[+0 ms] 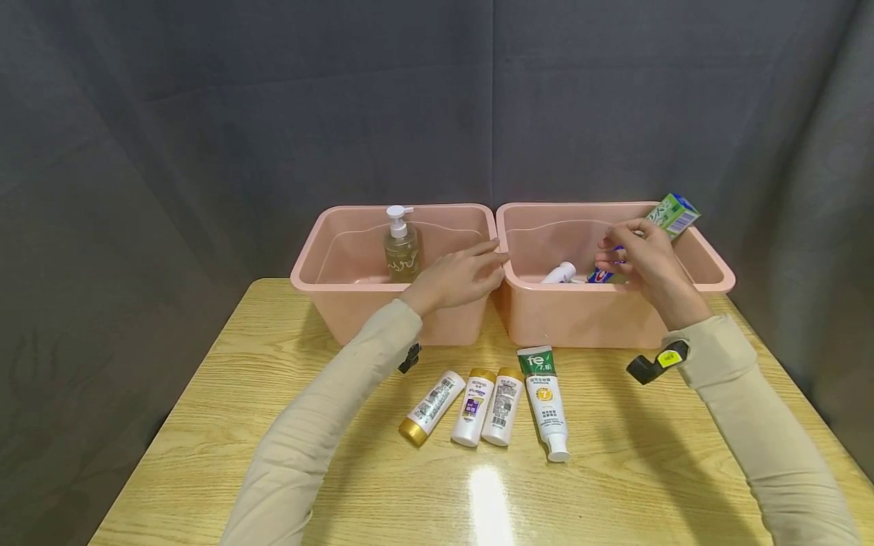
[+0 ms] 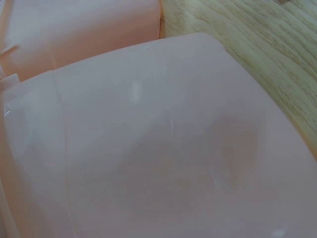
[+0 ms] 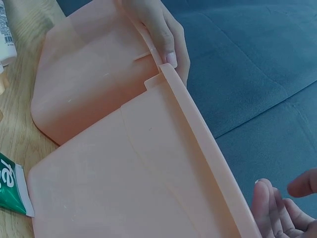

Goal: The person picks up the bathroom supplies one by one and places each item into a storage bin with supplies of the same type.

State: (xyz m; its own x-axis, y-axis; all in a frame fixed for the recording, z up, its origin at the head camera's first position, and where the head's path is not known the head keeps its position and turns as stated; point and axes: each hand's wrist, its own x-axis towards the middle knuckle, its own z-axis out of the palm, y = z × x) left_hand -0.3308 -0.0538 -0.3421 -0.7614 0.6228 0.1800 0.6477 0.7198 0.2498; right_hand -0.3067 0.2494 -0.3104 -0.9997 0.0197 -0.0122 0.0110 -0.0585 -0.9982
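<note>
My left hand (image 1: pixel 464 274) lies over the right end of the left pink bin (image 1: pixel 403 315), its fingers reaching toward the neighbouring rims. In the right wrist view that left hand (image 3: pixel 163 39) is at the bin's rim, thumb pointing down. Over the right pink bin (image 1: pixel 580 315) is my right hand (image 1: pixel 645 254), fingers loosely bent and nothing between them. Its thumb and fingers stand apart in the right wrist view. Below these fingers a blue package (image 1: pixel 602 273) shows inside the bin, beside a white tube (image 1: pixel 561 273). A green box (image 1: pixel 672 214) leans out at the back right corner.
A pump bottle (image 1: pixel 401 246) stands in the left bin. On the wooden table (image 1: pixel 225 425) in front lie white bottles with gold caps (image 1: pixel 432 406) and a green-and-white toothpaste tube (image 1: pixel 544 402). A dark curtain (image 1: pixel 410 106) hangs behind the bins.
</note>
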